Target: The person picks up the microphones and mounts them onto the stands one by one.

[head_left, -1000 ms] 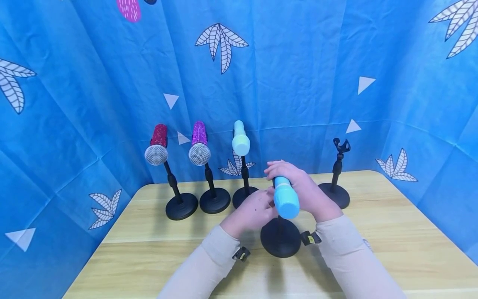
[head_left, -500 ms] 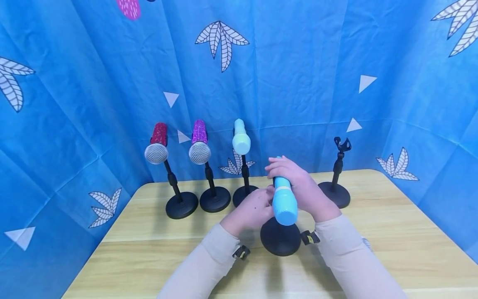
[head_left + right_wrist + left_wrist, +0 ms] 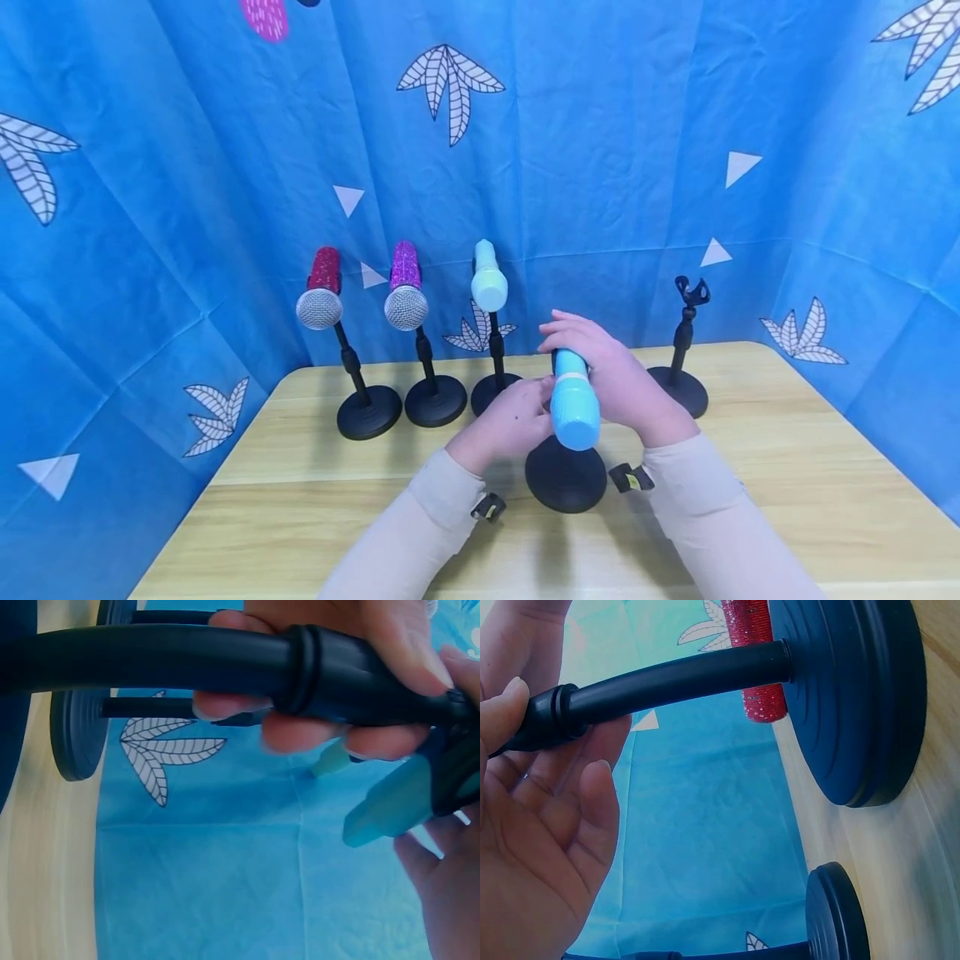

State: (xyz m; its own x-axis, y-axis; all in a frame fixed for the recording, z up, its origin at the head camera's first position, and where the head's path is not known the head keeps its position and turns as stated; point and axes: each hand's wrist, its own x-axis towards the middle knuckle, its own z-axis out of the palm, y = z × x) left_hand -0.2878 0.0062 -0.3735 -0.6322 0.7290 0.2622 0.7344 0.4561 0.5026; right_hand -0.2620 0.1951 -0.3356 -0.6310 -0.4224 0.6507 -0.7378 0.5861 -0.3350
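Note:
A light-blue microphone (image 3: 575,412) sits in the clip of a black desk stand (image 3: 566,483), its head tilted toward me. My left hand (image 3: 510,421) grips the upper part of the stand's pole; the left wrist view shows thumb and fingers around the thicker collar (image 3: 551,716). Over the top, my right hand (image 3: 618,379) holds the microphone at its clip, fingers bent across the handle. In the right wrist view the handle's end (image 3: 390,806) sticks out past the black clip (image 3: 457,769). The palm side of the right hand is partly hidden.
To the left stand a red microphone (image 3: 320,292), a purple one (image 3: 406,287) and a pale-blue one (image 3: 489,279), each on a stand. At right is a stand with a bare clip (image 3: 678,387). Another red glittery handle (image 3: 757,682) shows behind the stand in the left wrist view.
The microphone's head has dipped lower over the base within the last second. Both hands keep nearly the same place on the stand and microphone.

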